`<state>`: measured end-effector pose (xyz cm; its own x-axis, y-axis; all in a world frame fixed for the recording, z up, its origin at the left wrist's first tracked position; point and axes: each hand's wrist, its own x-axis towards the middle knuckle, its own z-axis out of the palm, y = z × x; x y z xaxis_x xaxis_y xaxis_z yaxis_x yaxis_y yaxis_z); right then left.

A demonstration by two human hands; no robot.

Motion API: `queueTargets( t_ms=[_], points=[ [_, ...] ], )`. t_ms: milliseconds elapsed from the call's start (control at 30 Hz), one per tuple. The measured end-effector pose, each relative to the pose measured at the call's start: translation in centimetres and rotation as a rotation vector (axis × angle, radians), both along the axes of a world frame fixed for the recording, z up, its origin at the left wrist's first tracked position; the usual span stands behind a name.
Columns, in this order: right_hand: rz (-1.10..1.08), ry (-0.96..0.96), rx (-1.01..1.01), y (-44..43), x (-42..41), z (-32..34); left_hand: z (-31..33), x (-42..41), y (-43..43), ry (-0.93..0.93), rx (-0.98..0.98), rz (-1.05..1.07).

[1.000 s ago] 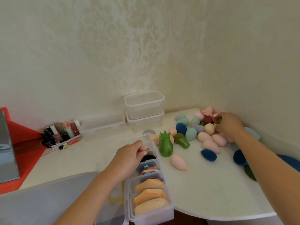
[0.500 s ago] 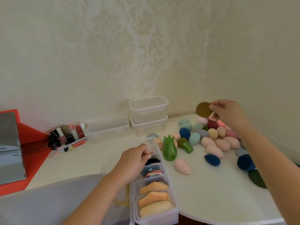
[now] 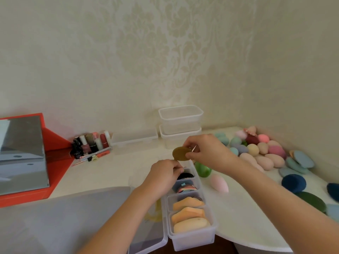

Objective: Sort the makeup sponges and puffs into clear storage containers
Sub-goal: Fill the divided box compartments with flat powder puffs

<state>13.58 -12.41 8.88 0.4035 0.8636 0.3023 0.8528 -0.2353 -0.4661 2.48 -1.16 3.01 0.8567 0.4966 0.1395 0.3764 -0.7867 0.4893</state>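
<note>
Step in hand: placing one flat puff into the divided box [image 3: 192,237].

Right hand [image 3: 207,153]: thumb and fingertips pinch the olive-brown round puff [image 3: 181,153] by its right edge, other fingers loosely curled. The puff hangs in the air on edge, just above the far end of the divided box, touching nothing else.

Left hand [image 3: 163,176]: fingers curled onto the far left rim of the divided box, apparently steadying it. Exact contact is blurred.

Divided box contents: orange wedge sponges [image 3: 189,212] in the near compartments, stacked flat puffs in the middle, a black puff [image 3: 185,175] in the far one.

To the right of the divided box: a pink sponge [image 3: 219,183] just beside it, and a pile of egg-shaped sponges [image 3: 264,153] farther off on the tabletop [image 3: 247,217]. Empty stacked tubs [image 3: 180,123] stand beyond it.

Judgement: sorting is partway, with most of the pile unsorted. The next move calls for lowering the puff on edge into a far compartment alongside the flat puffs, then releasing.
</note>
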Motion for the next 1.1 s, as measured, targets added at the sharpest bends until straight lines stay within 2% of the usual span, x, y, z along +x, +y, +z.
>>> queueTargets(
  t_ms=[100, 400, 567, 633, 867, 967, 1100],
  points=[
    [-0.041, -0.149, -0.061, 1.2, 0.0, -0.5, 0.0, -0.1, -0.1, -0.038, 0.002, 0.007],
    [0.019, -0.214, -0.393, 3.6, 0.0, -1.2, -0.1, 0.2, 0.0, -0.029, 0.044, 0.020],
    [0.069, -0.427, -0.480, 4.4, -0.4, -1.6, -0.2, 0.3, 0.0, -0.028, 0.073, 0.004],
    [0.078, -0.455, -0.542, 4.5, -0.6, -1.2, -0.2, 0.3, 0.0, -0.027, 0.090, 0.009],
    [0.061, -0.358, -0.780, 5.5, -0.5, -0.6, -0.2, 0.2, 0.0, -0.062, 0.120, 0.005],
    [0.072, -0.316, -0.720, 5.4, -0.3, -0.8, 0.0, 0.3, 0.0, -0.013, 0.139, -0.008],
    [0.135, -0.052, -0.469, 3.2, 1.2, 0.3, 0.1, 0.3, 0.1, 0.008, 0.153, -0.012]
  ],
)
